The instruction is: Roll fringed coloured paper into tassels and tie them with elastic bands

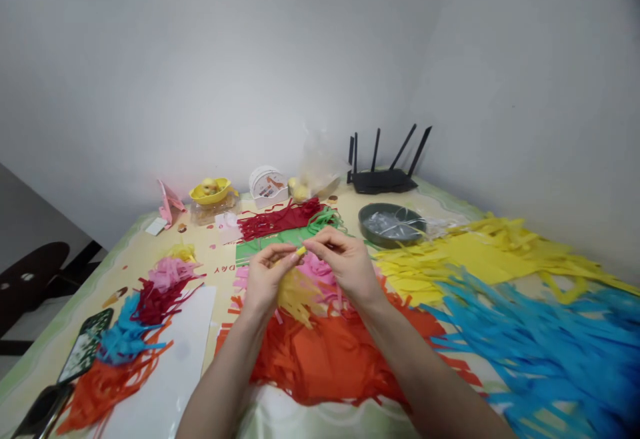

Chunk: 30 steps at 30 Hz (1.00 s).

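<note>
My left hand point(265, 279) and my right hand point(345, 262) meet above the middle of the table, fingers pinched together on a small rolled yellow paper strip point(301, 251). Loose yellow fringed paper point(295, 292) hangs below the hands. Under them lie pink strips point(315, 269) and a large sheet of orange fringed paper point(340, 352).
Blue fringed paper point(540, 345) and yellow fringed paper point(480, 255) cover the right side. Small coloured tassels point(145, 305) and a white sheet point(170, 359) lie left, with a phone point(85, 345). At the back stand a router point(383, 179), grey dish point(393, 224), yellow bowl point(210, 191), red and green strips point(280, 220).
</note>
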{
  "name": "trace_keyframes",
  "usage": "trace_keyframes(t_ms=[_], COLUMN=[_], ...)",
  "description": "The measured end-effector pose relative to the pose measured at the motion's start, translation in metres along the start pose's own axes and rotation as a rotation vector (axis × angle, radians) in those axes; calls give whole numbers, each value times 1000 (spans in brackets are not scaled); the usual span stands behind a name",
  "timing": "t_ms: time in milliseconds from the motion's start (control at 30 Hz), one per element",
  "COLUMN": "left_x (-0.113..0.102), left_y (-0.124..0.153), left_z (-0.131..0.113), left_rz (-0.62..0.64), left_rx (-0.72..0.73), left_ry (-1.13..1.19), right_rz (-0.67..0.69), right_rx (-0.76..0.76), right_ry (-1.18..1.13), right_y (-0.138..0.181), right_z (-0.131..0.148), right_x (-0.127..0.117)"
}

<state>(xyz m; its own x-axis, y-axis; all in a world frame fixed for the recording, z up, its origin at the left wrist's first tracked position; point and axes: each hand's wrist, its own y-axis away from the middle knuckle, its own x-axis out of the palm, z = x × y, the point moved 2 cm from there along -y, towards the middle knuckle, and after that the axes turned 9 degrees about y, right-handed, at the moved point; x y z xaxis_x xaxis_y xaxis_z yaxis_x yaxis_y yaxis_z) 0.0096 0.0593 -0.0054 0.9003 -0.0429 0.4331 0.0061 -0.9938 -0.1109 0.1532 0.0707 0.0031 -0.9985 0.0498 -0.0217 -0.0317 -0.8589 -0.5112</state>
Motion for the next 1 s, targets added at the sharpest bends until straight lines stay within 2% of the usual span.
trace_keyframes(t_ms=[133,300,400,467,567,600,700,733,833,933,1000], left_x=[0,-1,-16,-38,-86,-104,-155,-169,-196,-206,-208], left_y=[-2,3,-9,-28,-60,-68,-79,-77,-64,-51,-53], left_z=[3,4,-10,-32,-81,-95,-123,-124,-106,-78,-66], left_rz=[-36,-21,29,6,-164,-238,-360,-364,-271,-110,-24], left_rx=[-25,28,108,264,621,678,642,597,426,288,282], left_ry=[-28,-161,-359,-567,-1081,-1286,-1537,-1588,-1747,-1834,-1865], right_rz=[-73,-167,-85,-13,-66,-104,-154,-149,-184,-130,-49], right_rx=[-37,-53,-30,19,72,75,151,189,264,317,367], right_ry=[32,47,21,2,141,238,615,795,973,1091,1155], right_y=[-1,2,-1,-7,-22,-30,-55,-64,-84,-91,-93], right_z=[-2,-2,-2,-5,-18,-25,-55,-66,-92,-107,-115], right_x=[-5,-1,2,-5,-41,-58,-115,-134,-184,-221,-239])
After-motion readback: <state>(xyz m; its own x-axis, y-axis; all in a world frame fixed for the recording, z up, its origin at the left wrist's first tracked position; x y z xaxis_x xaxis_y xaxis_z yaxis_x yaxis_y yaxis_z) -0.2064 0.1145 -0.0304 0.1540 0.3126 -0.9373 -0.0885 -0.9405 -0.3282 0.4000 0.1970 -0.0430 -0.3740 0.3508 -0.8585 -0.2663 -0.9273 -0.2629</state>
